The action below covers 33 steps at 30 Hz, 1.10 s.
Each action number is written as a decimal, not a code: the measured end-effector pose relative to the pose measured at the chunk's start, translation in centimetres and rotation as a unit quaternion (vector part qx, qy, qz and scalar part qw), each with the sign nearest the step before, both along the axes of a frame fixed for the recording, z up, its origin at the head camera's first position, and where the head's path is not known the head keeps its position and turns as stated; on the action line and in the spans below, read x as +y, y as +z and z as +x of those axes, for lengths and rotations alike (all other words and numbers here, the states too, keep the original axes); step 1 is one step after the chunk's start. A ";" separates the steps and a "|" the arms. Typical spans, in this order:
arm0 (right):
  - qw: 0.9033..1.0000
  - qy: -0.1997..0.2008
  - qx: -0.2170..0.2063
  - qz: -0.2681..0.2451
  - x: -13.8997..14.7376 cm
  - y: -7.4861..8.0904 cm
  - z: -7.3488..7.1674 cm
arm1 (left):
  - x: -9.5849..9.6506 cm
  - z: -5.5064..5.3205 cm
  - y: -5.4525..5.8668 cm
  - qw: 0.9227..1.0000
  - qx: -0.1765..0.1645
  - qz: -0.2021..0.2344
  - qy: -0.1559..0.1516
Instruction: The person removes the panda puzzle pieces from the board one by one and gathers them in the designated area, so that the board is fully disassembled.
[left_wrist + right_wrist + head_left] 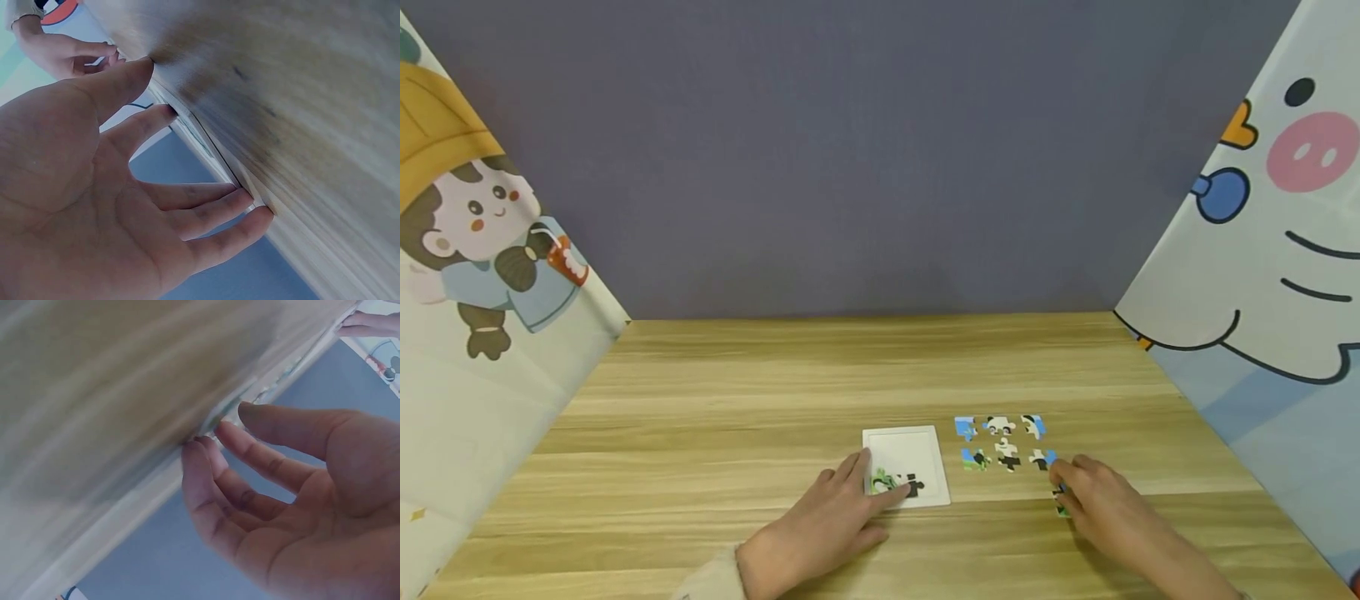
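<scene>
A white square puzzle tray [904,450] with a raised rim lies on the table. Along its near side sit a green-and-white puzzle piece [880,478] and a black one [916,487]. My left hand [820,521] has its index fingertip on the black piece and other fingertips at the tray's left rim; its thumb rests on the table. Low over the table, my right hand [1105,508] pinches a puzzle piece with a green corner [1062,510], mostly hidden under the fingers. In the right wrist view, curled fingers [197,462] reach the tabletop around this piece.
Several panda puzzle pieces [1000,425] lie in two rows right of the tray; the nearest one [1042,458] is right by my right fingertips. The wooden table [737,400] meets a grey back wall [880,167], with cartoon-printed panels [1262,275] at both sides.
</scene>
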State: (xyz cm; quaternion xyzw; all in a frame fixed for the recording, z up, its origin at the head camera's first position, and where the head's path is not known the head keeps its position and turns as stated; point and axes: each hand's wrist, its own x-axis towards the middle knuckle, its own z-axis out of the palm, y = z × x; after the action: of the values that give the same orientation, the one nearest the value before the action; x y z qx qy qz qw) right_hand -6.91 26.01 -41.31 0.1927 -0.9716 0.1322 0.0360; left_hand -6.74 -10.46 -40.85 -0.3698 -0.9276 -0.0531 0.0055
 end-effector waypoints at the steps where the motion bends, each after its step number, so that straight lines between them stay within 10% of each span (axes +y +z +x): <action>1: 1.000 0.000 0.000 -0.001 -0.1 0.1 -0.1 | 0.0 0.0 0.0 1.000 0.002 0.000 -0.001; 23: 0.991 0.106 0.085 -0.002 -7.5 2.7 -2.0 | -0.3 -0.2 0.1 1.000 0.023 -0.016 0.001; 33: 0.982 0.189 -0.010 -0.022 -12.7 2.6 -3.4 | 0.1 -0.1 -0.2 0.999 0.022 -0.027 -0.001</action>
State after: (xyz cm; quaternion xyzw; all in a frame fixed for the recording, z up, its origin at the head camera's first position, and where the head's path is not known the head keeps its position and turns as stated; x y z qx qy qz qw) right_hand -10.36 13.34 -38.73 0.3704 -0.9150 0.1596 0.0053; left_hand -6.80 -10.39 -41.05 -0.3721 -0.9279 -0.0195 0.0159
